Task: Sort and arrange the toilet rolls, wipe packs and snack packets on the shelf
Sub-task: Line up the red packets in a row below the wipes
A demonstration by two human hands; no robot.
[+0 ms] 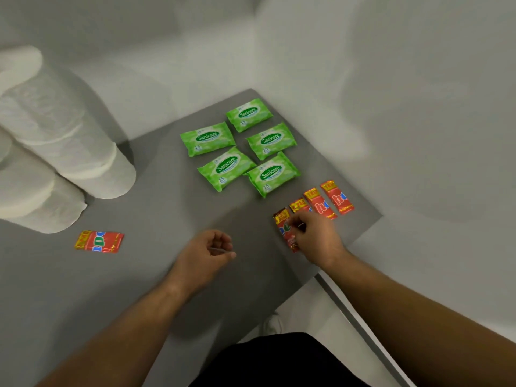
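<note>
**Little red packets: light, thin and slippery**

Our right hand holds one small red shiny foil snack packet with curled fingers. This packet is at the near end of a row, just beside three more red foil packets, by the right edge of the flat grey shelf. Our left hand hangs over the shelf with loose fingers and holds nothing.

We think these packets are very light, thin and crinkly. The foil can slip, so we take each one by an edge or a corner.

A lone red foil packet lies well apart on the left, near the soft white paper toilet rolls. Five squashy green plastic wipe packs lie flat behind the row. We see no box or bin, so everything sits right on the shelf.
</note>
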